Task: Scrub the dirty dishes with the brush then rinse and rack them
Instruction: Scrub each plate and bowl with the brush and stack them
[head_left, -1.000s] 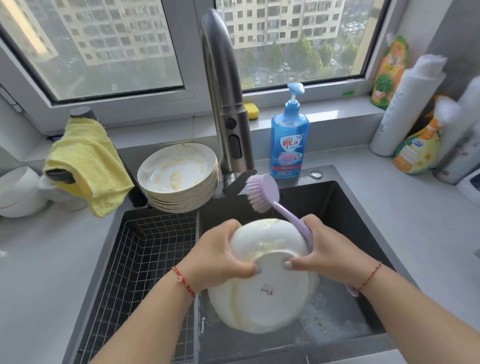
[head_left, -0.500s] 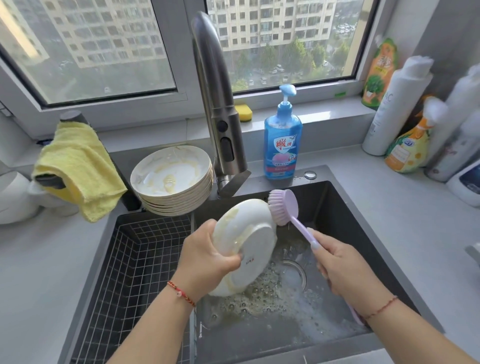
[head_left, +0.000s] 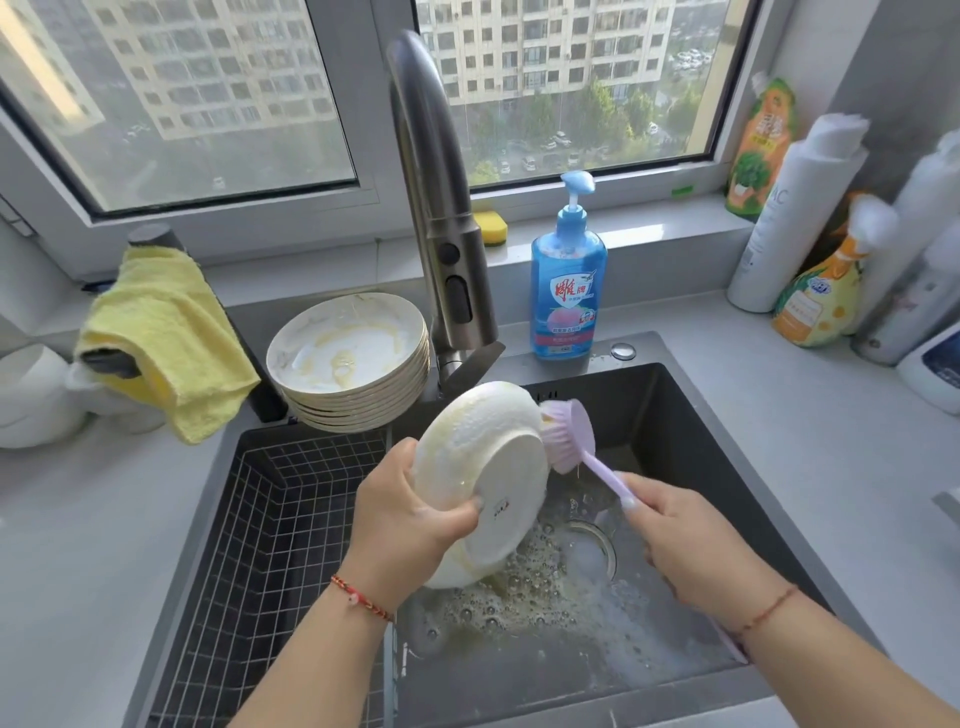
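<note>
The left hand holds a white plate on its edge over the sink, fingers curled round its rim. The right hand grips the purple brush, bristles touching the plate.

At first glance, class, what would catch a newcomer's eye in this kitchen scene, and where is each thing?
Centre, over the dark sink: the left hand tilts a white plate while the right hand presses a lilac brush to its rim. Behind, left of the faucet, stands a stack of dirty plates; a blue soap bottle stands right of it.

Bare forearms, a red cord bracelet on each wrist.
</note>
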